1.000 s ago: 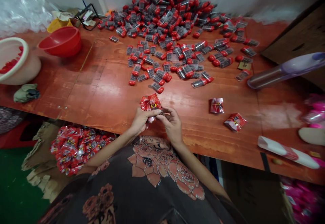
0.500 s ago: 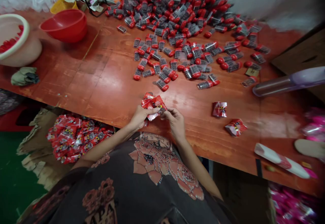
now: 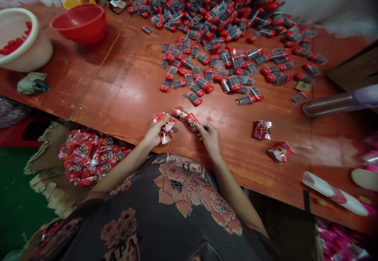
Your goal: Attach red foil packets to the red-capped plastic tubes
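Red foil sachets [image 3: 182, 116], seemingly joined, in left hand [image 3: 154, 133], right hand [image 3: 209, 138]

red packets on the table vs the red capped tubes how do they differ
The tubes are clear and rigid-looking with dark contents and a red cap at one end, while the packets are shiny, crinkled red wrappers with no cap. The tubes lie in a large scattered heap; the two packets lie apart, right of the right hand. Both rest on the same reddish wooden table.
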Available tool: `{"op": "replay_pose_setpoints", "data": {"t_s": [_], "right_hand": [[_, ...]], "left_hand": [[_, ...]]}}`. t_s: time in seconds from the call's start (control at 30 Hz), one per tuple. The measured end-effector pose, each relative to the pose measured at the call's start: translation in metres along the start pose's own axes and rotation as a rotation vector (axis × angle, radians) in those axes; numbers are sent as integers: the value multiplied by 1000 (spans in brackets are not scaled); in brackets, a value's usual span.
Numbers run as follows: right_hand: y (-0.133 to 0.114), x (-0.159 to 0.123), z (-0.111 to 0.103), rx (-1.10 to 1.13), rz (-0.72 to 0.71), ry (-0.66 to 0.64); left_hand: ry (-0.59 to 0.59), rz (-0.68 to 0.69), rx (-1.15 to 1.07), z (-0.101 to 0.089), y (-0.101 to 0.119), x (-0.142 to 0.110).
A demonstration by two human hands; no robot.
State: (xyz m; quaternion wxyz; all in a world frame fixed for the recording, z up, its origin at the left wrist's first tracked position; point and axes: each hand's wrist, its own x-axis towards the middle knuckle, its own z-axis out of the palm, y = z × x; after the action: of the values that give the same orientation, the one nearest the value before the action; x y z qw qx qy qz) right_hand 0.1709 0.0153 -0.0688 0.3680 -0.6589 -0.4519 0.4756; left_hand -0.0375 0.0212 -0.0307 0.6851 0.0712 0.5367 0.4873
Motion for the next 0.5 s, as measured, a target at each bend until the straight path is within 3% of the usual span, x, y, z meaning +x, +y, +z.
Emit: {"op": "replay_pose_setpoints", "data": {"t_s": [0.13, 0.23, 0.37, 0.5], "right_hand": [[-1, 15, 21, -260, -193, -24], [-12, 21, 39, -327, -319, -92], [-30, 14, 46, -138, -377, -76], [-43, 3, 41, 196, -273, -174]], "left_hand": [[-20, -86, -92, -3, 15, 2], [-56, -86, -59, 1, 16, 2], [-102, -8, 8, 9, 11, -2], [-125, 17, 53, 22, 3, -4]]}}
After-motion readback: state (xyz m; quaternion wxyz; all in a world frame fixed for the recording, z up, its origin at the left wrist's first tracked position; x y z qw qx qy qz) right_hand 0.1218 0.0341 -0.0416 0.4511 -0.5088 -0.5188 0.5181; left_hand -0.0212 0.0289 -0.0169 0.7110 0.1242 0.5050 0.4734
